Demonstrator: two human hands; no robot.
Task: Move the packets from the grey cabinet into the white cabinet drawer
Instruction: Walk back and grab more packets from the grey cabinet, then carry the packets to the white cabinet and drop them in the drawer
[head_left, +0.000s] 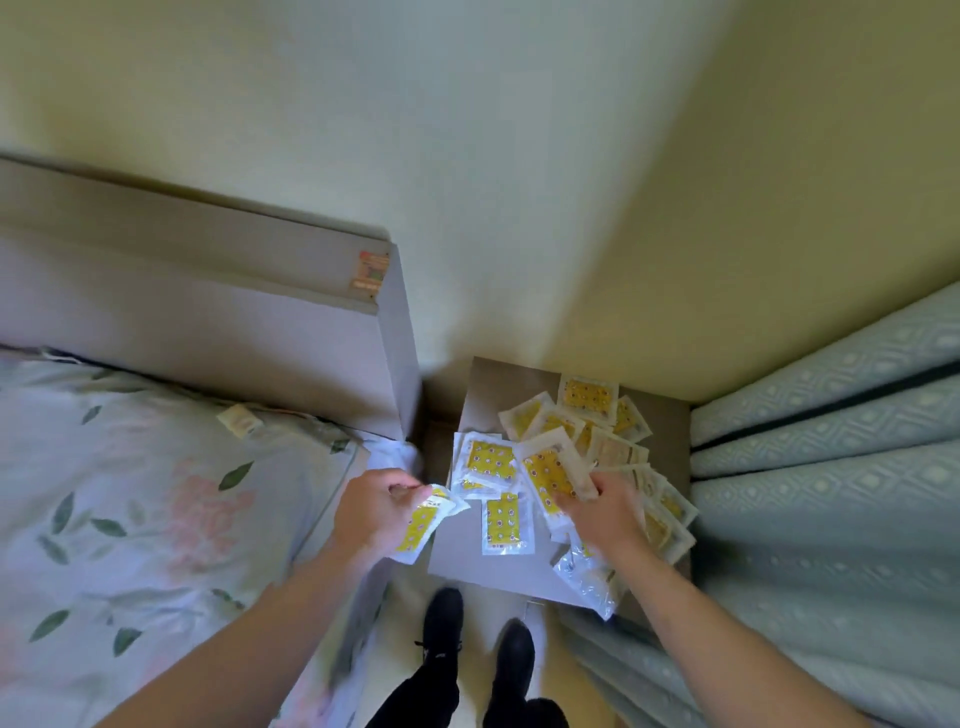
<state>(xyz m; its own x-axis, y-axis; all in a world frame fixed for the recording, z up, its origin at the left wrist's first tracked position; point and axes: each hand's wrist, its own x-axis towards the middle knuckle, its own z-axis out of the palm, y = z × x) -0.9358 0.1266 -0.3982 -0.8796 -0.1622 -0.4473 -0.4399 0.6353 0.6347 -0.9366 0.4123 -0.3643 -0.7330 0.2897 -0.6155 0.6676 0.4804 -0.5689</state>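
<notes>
Seemingly early in the transfer: a head view, looking down between a bed and a curtain. Left hand (375, 512) has its fingers curled round one yellow-and-white packet (422, 525), held off the left edge of the grey cabinet top (470, 553), just beside the bed (130, 493). Right hand (605, 512) pinches a second yellow packet (550, 475), whose upper end rises beyond the knuckles while its lower end is hidden under the hand; both grips are closed on their loads, neither hanging slack.

Remaining packets (582, 431) lie scattered and overlapping on the cabinet top, most of them beyond and to the right of the right hand; one separate packet (506, 522) lies flat between the two hands, and a clear-wrapped one (587, 571) overhangs the near edge below the right wrist. Motion blur prevents an exact count.

White cabinet and its drawer do not appear in this view, so no packet can be confirmed as delivered. Judged from the layout, two packets are lifted, and the large heap is still to be carried over; most of the task appears to lie ahead.

Also shown: grey headboard (234, 312) beyond the left hand, patterned curtain (831, 441) to the right of the right hand, and the person's dark shoes (441, 623) on the floor nearer than both hands.
</notes>
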